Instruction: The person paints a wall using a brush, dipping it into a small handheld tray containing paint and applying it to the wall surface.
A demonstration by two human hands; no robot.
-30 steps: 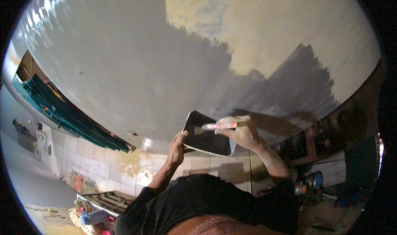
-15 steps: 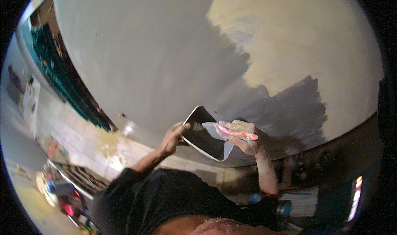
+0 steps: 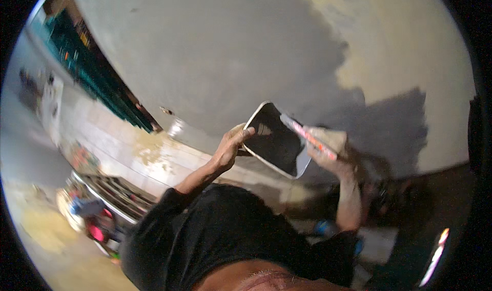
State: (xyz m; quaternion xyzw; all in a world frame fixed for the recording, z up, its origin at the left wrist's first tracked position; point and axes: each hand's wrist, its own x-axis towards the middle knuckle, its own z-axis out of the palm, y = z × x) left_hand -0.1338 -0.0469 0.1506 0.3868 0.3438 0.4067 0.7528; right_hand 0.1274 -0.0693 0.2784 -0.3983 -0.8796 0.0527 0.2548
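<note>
My left hand [image 3: 230, 147] grips the left edge of a pale-rimmed tray [image 3: 271, 140], its thumb over the rim and the other fingers mostly hidden behind. Dark grey paste appears to coat the tray's inside. In my closed right hand [image 3: 335, 152] is a putty knife [image 3: 319, 143] with a pink-and-orange handle. Its blade is at the tray's upper right rim; whether it touches cannot be made out. Beyond both hands stands a wall [image 3: 205, 50] coated grey, with a darker fresh-looking patch [image 3: 394, 119] beside a yellowish area [image 3: 394, 50].
At the left, a green curtain [image 3: 95, 81] hangs along an opening. Pale floor [image 3: 148, 150] runs below the wall. A slatted rack [image 3: 115, 193] and a pink item [image 3: 96, 232] stand at lower left. Dim clutter lies at lower right, near a bright strip [image 3: 435, 257].
The view has shifted, and tray and hands now appear higher and further right. The putty knife has turned and moved from over the tray's inside to its upper right rim.
</note>
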